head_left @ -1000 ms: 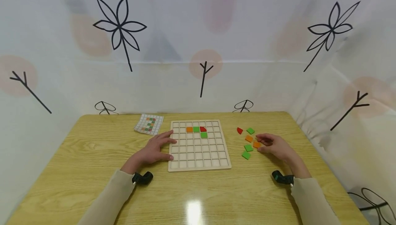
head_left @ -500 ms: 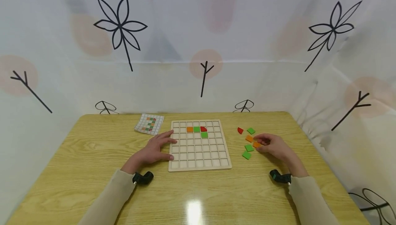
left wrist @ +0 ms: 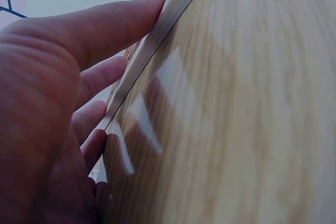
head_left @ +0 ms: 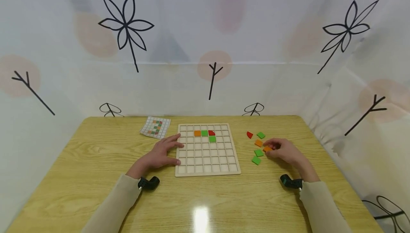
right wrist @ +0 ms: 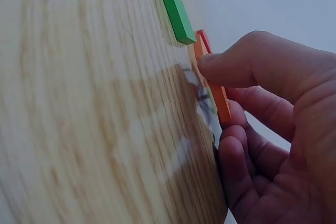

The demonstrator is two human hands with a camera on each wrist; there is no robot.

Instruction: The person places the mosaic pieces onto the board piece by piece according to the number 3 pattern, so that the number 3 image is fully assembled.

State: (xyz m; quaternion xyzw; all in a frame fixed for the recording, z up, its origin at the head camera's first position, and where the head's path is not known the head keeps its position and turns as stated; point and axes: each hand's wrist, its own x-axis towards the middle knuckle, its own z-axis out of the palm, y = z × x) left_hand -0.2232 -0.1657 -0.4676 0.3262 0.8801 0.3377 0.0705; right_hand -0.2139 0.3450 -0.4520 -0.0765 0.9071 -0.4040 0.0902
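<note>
My left hand rests at the left edge of a pale wooden grid board, fingers spread, fingertips and thumb tip on its rim. In the left wrist view the thumb and fingers lie along the edge of the board. On the board sit an orange tile, a green tile and a red rounded tile in a row, with another green tile below the red. My right hand pinches a square orange tile between thumb and fingers, close over the table.
Beside the right hand lie a red tile, an orange tile and several green tiles. A paper card with a coloured grid pattern lies behind the left hand. A patterned white cloth stands behind the wooden table.
The right hand has moved slightly left, and its thumb and fingers have closed on the orange tile. The left hand stays at the board's edge.
</note>
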